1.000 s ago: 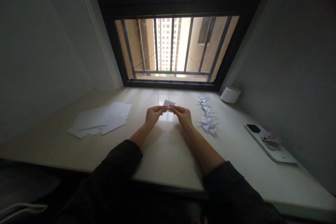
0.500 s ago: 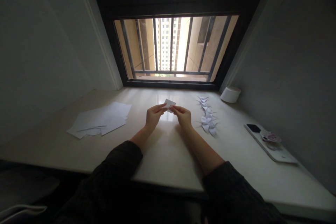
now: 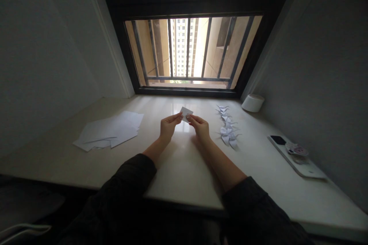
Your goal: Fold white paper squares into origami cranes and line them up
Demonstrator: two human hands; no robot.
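A small folded piece of white paper (image 3: 186, 113) is held just above the middle of the pale table (image 3: 178, 168). My left hand (image 3: 168, 126) pinches its left edge. My right hand (image 3: 200, 127) pinches its right side, fingers closed on it. Both forearms reach forward from dark sleeves.
A loose pile of white paper sheets (image 3: 109, 134) lies to the left. A row of several folded paper cranes (image 3: 227, 126) sits right of my hands. A white round container (image 3: 252, 103) stands at the back right. A white tablet with a phone and a sticker (image 3: 296, 155) lies far right. A barred window (image 3: 189, 51) is ahead.
The folded paper has tilted and risen slightly between my fingers. Both hands stay in nearly the same place.
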